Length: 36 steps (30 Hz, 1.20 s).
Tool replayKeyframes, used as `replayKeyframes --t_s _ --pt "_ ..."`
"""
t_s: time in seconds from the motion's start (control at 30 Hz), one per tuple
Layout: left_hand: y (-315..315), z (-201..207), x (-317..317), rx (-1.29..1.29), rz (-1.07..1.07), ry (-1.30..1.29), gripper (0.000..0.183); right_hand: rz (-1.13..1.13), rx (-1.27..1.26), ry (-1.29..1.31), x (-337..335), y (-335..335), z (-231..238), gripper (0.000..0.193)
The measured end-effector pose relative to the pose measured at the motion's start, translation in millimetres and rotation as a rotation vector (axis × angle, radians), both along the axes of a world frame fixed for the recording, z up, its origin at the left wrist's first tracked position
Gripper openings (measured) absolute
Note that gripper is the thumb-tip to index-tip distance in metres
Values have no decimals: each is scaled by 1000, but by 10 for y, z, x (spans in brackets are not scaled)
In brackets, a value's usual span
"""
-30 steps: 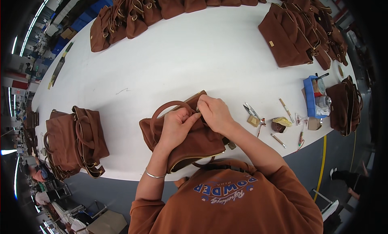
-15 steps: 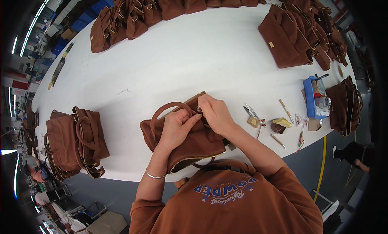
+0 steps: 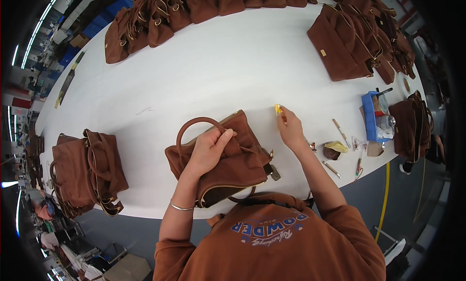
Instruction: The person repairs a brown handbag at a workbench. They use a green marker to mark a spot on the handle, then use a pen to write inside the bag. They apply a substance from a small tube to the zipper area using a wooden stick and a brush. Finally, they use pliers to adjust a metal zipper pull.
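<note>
A brown handbag [image 3: 238, 167] lies on the white table before me, its gold zipper running along the near edge and one handle arched at the left. My left hand [image 3: 209, 149] is closed on the bag's upper part, thumb over a strap or handle base; the fingers beneath are hidden. To the right of the bag, above the tabletop, my right hand [image 3: 290, 128] pinches a small yellow-and-white piece [image 3: 278, 110] whose kind I cannot make out. A small tag-like piece [image 3: 275, 172] hangs at the bag's right end.
Brown bags [image 3: 92, 169] stand at the left, with more [image 3: 216, 6] along the far edge and a pile [image 3: 340, 48] at far right. On the right are a blue bin [image 3: 370, 118], a small tub [image 3: 334, 150], a pen-like stick [image 3: 341, 133] and other tools on the white table [image 3: 194, 77].
My right hand has left the bag and moved right, now holding the small yellow piece. My left hand stays on the bag. The scissors and tan block are now hidden by my right hand and forearm.
</note>
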<state>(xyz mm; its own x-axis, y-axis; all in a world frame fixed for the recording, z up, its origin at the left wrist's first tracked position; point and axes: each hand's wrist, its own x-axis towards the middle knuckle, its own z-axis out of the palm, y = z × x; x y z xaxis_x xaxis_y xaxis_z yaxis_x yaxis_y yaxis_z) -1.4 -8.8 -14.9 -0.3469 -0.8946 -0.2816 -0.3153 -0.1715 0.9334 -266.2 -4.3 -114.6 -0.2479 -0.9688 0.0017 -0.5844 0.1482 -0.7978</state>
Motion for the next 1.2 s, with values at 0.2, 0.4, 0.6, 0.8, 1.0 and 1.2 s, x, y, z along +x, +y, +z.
replayKeyframes --t_s 0.2,0.4,0.6,0.8,1.0,1.2 --pt "-59 5 69 150 13 -4 45 -16 -90 -130 -48 39 157 25" --pt "-62 124 7 172 43 80 41 -136 137 -63 -582 278 445 17" --pt "-41 60 -15 223 121 240 41 -204 174 8 -794 670 514 18" --pt "-53 101 -57 225 112 256 43 -41 -47 96 -609 968 730 17" --pt "-68 98 -36 254 97 257 44 79 247 47 -555 1542 710 12" --pt "-80 61 -35 285 117 251 44 -272 48 225 -1084 1943 485 8"
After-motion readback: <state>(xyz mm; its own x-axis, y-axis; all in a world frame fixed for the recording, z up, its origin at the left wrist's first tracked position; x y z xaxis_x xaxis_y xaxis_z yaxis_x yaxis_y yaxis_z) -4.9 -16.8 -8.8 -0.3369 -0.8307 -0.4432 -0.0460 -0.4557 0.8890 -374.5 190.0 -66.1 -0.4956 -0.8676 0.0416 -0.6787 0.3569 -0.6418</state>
